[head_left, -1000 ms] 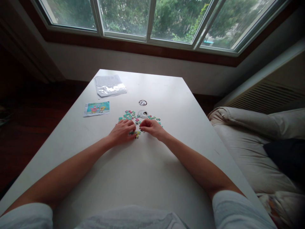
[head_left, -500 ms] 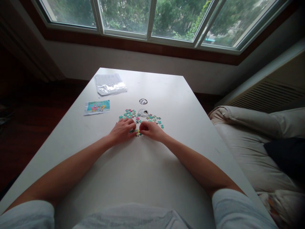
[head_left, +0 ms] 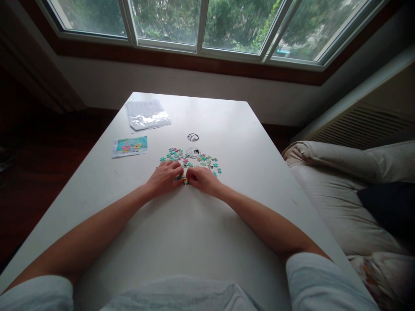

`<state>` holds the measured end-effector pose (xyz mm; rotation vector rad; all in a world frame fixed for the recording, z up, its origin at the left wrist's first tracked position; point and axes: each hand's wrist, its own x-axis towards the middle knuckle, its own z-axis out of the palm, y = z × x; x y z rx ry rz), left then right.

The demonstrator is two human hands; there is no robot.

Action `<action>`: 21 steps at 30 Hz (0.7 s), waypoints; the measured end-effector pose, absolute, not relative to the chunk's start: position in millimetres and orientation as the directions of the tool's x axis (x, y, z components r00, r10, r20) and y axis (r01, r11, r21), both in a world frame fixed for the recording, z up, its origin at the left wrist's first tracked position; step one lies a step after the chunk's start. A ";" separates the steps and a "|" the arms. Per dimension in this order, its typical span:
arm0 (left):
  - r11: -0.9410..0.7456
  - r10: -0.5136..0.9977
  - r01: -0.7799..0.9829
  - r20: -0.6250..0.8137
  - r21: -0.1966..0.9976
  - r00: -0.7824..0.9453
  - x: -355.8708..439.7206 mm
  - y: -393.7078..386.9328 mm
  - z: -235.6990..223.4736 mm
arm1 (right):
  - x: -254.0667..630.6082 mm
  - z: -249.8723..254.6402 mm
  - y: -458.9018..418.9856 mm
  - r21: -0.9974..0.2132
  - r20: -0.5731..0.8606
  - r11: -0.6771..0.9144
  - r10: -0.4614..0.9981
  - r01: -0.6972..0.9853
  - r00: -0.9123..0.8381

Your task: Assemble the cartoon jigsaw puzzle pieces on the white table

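Observation:
My left hand rests on the white table with its fingers curled and its thumb low, closed on a few joined jigsaw puzzle pieces that are mostly hidden. Just to the right, my right hand is closed in a pinch at the edge of the same yellow and teal pieces. What sits between its fingertips is too small to see clearly. Beyond the hands lie loose puzzle pieces in teal, pink and yellow, in a left cluster and a right cluster.
A round metallic lid-like disc lies among the pieces, with a smaller oval shiny disc behind it. A cartoon picture sheet and a clear plastic sleeve are on the table's left. A padded couch stands on the right.
My right hand has shifted slightly left and turned down, closer to the fingertips of my left hand. A teal piece now shows behind it. The left hand stays nearly in place.

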<state>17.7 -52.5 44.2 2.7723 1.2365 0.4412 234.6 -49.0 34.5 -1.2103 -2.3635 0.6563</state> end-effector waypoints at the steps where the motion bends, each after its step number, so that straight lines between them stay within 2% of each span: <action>1: -0.672 0.739 0.718 0.226 0.182 0.635 17.7 -52.5 44.3 | 235.1 34.1 -48.5 -0.565 0.137 0.522 0.823 0.639 -0.551; 11: -0.665 0.745 0.723 0.219 0.186 0.630 18.4 -52.2 44.3 | 250.1 47.2 -37.6 -0.569 0.066 0.444 0.864 0.692 -0.499; 21: -0.668 0.743 0.719 0.215 0.193 0.633 15.5 -51.2 42.5 | 235.8 59.3 -55.4 -0.377 0.079 0.546 0.823 0.748 -0.562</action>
